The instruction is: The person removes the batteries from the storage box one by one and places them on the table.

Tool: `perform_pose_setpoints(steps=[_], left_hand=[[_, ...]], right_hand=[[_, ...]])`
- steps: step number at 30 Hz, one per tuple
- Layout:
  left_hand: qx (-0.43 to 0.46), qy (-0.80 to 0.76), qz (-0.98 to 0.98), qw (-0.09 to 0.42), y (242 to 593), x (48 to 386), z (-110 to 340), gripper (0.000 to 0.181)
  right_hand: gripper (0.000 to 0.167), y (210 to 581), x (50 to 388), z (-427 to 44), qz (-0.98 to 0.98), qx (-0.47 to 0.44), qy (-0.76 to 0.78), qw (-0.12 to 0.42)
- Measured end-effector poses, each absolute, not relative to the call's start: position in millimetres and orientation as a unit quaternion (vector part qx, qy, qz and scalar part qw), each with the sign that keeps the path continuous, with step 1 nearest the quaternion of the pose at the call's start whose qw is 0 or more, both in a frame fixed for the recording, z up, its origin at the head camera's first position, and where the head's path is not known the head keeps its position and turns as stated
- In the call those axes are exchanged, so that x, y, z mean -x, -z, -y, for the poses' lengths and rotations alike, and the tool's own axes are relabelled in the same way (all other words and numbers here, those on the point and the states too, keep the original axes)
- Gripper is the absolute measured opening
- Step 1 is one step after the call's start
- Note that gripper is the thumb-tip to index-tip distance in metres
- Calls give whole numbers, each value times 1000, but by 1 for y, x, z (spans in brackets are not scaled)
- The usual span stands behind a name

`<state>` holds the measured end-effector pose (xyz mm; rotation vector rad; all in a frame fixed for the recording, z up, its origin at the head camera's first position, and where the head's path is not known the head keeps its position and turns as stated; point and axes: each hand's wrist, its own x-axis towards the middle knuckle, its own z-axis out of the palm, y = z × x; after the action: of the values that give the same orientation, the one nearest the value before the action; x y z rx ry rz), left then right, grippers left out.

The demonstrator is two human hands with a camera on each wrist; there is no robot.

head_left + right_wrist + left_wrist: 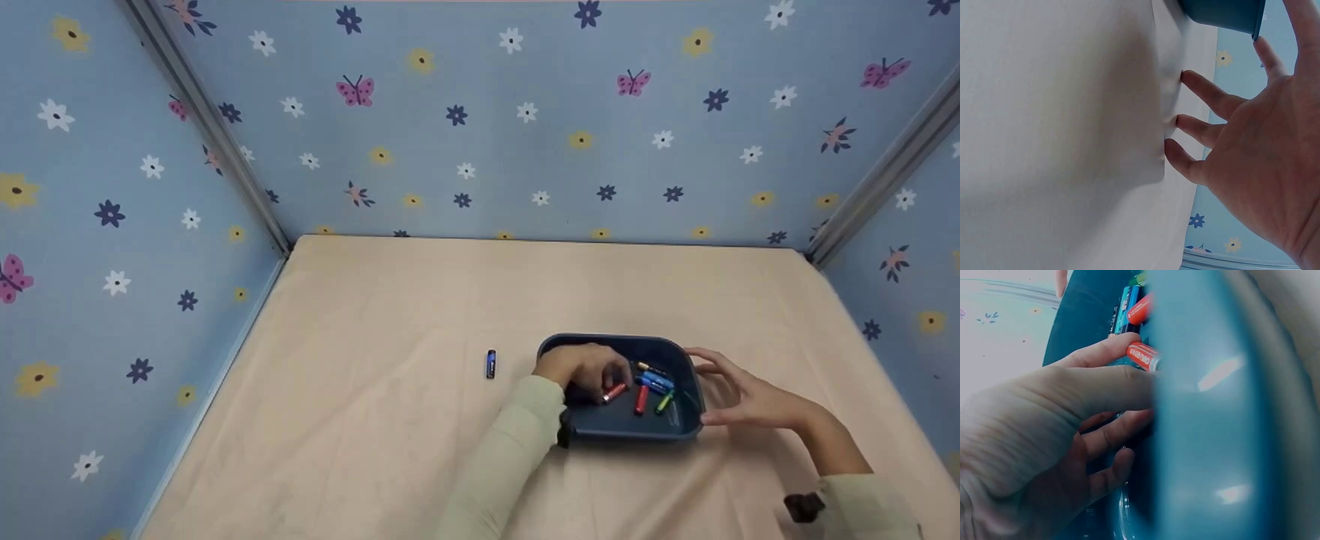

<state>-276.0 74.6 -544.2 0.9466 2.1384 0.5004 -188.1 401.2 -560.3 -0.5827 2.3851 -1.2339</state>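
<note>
My left hand reaches into a dark blue plastic bin. Its index finger and thumb pinch a red battery; the bin's wall hides the thumb tip in the left wrist view. To the right of these fingers lie a second red battery, blue batteries, a green battery and a black and gold one. Outside the bin's right wall, my right hand is spread, thumb and index finger touching the rim at two corners. Its other fingertips rest on the cloth in the right wrist view.
A single dark blue battery lies on the beige cloth-covered table, left of the bin. Light blue panels with flowers and butterflies stand behind and at both sides, with grey posts at the corners.
</note>
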Motion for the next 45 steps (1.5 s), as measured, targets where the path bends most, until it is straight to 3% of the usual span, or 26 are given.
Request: perform_pose_setpoints(steps=[20,32,45], left_hand=[[-343,-253,-826,368,539,277,-65,50],[-377,-306,-808,335,511,286,-60,50],[-377,-347,-799,315,511,286,-49,50]], right_hand=[[103,560,189,-401,-854,202,436,199],[103,561,189,-402,-849,210,443,197],[102,562,189,-403,-854,206,436,193]])
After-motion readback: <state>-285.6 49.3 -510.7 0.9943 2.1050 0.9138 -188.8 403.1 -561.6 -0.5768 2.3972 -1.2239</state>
